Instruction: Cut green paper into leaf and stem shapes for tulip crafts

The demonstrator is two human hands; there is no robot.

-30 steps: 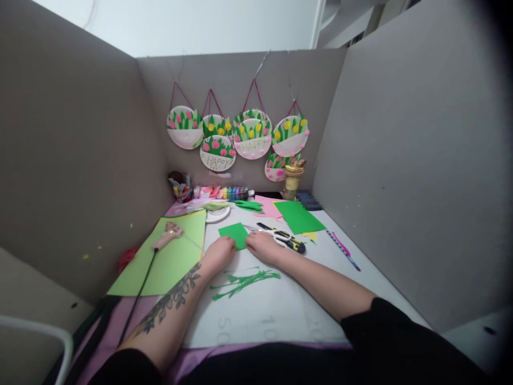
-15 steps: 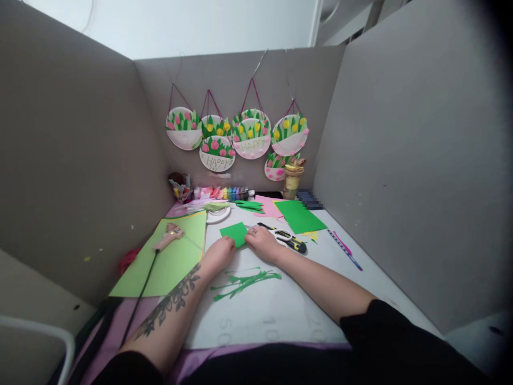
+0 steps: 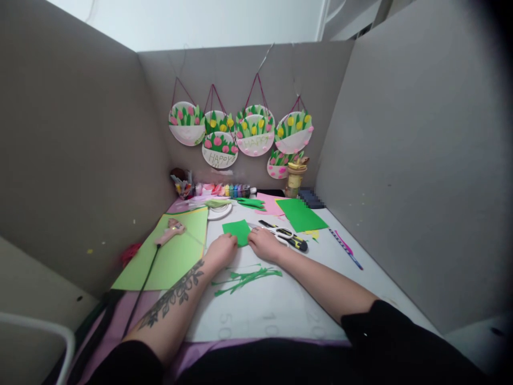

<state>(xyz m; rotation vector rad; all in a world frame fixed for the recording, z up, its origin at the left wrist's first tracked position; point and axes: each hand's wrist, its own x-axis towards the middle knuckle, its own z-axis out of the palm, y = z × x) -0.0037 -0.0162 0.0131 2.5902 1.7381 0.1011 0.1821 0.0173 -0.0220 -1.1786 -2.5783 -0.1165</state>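
A small green paper piece (image 3: 236, 230) lies near the middle of the table. My left hand (image 3: 223, 250) is closed at its lower left edge, fingers bent onto the paper. At the lower right edge, my right hand (image 3: 263, 244) pinches the same piece. Just beyond the right hand are scissors (image 3: 285, 232) with white handles; their blades are partly hidden behind the hand. A black and yellow utility knife (image 3: 300, 244) rests beside them. Thin green paper strips (image 3: 248, 278) lie in a loose heap on the near side of both hands.
On the left, a pink glue gun (image 3: 170, 233) with a black cord rests on light green sheets (image 3: 140, 272). A larger green sheet (image 3: 302, 215) and a striped pen (image 3: 347, 250) lie at right. Paint bottles (image 3: 236, 190) line the back, below hanging paper-plate baskets (image 3: 255, 140).
The view has shifted slightly. Both hands stay at the green paper's near edge, with a little more of the paper showing between them.
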